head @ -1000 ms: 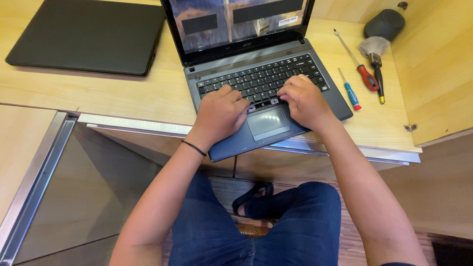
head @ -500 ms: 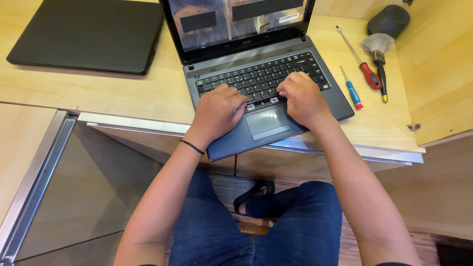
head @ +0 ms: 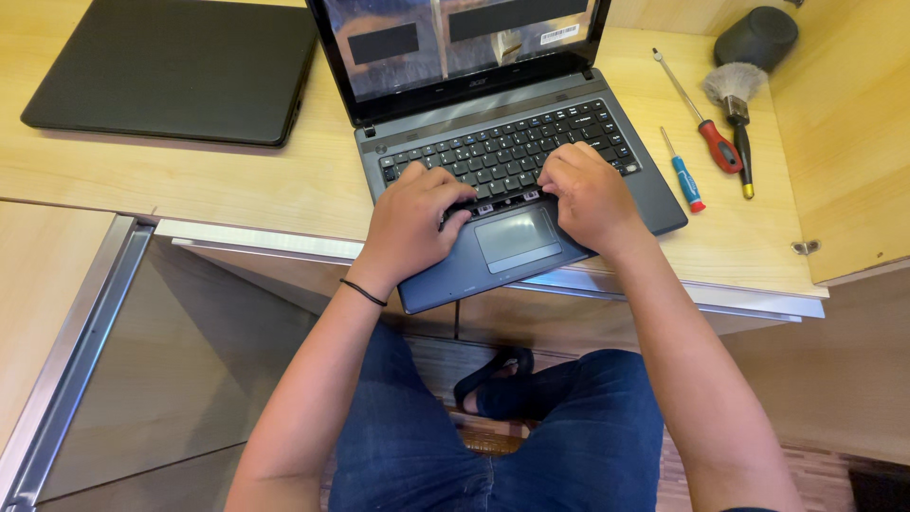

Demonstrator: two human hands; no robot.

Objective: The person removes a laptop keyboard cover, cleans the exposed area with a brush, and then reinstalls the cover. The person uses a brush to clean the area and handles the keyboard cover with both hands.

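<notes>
Open grey laptop (head: 517, 152) sat at the near edge of the wooden desk (head: 218, 190), its front corner overhanging the edge, screen tilted back toward the wall. That placement brought the keyboard directly under both hands.

Left hand (head: 412, 220) rested on the palm rest, fingers curled down onto the lowest key row, fingertips hooked at the seam where a thin strip of the keyboard's lower edge looked lifted. Right hand (head: 590, 194) mirrored it on the other side of the touchpad (head: 518, 237), fingers bent and pressing at the same seam. Neither hand enclosed anything; both were half-clenched, bearing on the keyboard edge rather than grasping an object. Paired placement probably spread the force along the strip.

To the right of the right hand: blue screwdriver (head: 684, 173), red screwdriver (head: 706, 128), small brush (head: 736, 100), laid parallel within reach. Beyond the left hand, well apart: a closed black laptop (head: 175, 71).
</notes>
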